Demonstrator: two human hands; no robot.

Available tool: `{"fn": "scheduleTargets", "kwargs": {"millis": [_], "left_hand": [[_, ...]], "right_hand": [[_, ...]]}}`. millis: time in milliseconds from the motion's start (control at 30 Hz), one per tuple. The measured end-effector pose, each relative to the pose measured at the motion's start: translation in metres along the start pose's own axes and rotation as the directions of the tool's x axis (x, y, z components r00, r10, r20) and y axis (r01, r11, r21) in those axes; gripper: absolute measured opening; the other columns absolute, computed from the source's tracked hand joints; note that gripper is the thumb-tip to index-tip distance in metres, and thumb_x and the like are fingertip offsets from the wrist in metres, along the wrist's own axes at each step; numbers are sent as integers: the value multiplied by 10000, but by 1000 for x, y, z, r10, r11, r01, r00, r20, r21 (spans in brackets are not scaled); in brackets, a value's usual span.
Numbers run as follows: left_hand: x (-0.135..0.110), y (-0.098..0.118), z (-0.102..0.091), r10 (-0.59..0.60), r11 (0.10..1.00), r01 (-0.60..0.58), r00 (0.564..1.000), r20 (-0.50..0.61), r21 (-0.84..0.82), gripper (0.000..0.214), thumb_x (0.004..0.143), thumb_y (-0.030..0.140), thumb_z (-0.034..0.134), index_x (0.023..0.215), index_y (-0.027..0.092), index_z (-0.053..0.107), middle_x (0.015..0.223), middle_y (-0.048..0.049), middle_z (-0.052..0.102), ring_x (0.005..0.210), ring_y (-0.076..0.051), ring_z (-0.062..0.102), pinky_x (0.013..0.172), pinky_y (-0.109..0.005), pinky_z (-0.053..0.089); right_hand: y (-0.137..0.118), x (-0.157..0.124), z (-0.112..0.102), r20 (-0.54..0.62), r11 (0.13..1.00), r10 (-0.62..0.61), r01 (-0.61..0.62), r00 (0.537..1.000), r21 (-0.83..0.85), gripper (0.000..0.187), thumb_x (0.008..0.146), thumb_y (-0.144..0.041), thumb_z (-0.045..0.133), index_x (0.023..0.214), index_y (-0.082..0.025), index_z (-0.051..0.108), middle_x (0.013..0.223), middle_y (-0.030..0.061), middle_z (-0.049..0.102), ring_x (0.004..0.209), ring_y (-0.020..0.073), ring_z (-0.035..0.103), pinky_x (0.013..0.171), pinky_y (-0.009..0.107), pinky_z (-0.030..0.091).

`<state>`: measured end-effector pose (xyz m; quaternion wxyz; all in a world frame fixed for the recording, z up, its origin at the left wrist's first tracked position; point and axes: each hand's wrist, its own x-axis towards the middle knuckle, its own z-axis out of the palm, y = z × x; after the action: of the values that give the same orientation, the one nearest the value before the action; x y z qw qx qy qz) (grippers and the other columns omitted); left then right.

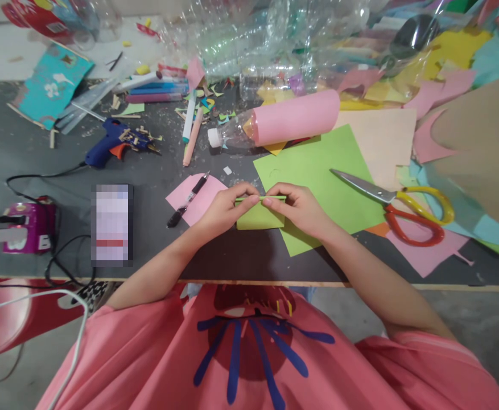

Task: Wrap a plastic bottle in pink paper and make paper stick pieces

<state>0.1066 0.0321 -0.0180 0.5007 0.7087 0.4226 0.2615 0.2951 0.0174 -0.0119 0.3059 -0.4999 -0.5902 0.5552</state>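
Note:
Between my two hands is a small piece of green paper (260,218), with its far edge folded or rolled into a narrow strip. My left hand (226,209) pinches the left end of that edge with thumb and fingers. At the other end, my right hand (297,206) grips it the same way, the thumbs almost meeting. A larger green sheet (317,165) lies flat under and beyond my right hand. Close to my left hand, a black pen (188,199) rests on a pink paper piece (209,191).
A bottle wrapped in pink paper (296,118) lies beyond my hands. Large scissors (386,199) with red and yellow handles are on the right. Leftward are a phone (111,223), a blue glue gun (106,142) with its cord and a purple box (29,226). Clear plastic bottles (275,34) crowd the back.

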Motion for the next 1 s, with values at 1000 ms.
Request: {"fn": "scheduleTargets", "kwargs": {"millis": [1000], "left_hand": [[-1,0,-1,-29,999,28,999,-15,-26,329,907,458,474,755,177,551,735,4,597,714,-126,548,664,-227,431]], "right_hand": [[-2,1,-1,36,998,-31,29,999,54,471,793,-641,587,696,-180,594,618,-39,473,559,90,348,544,257,267]]}}
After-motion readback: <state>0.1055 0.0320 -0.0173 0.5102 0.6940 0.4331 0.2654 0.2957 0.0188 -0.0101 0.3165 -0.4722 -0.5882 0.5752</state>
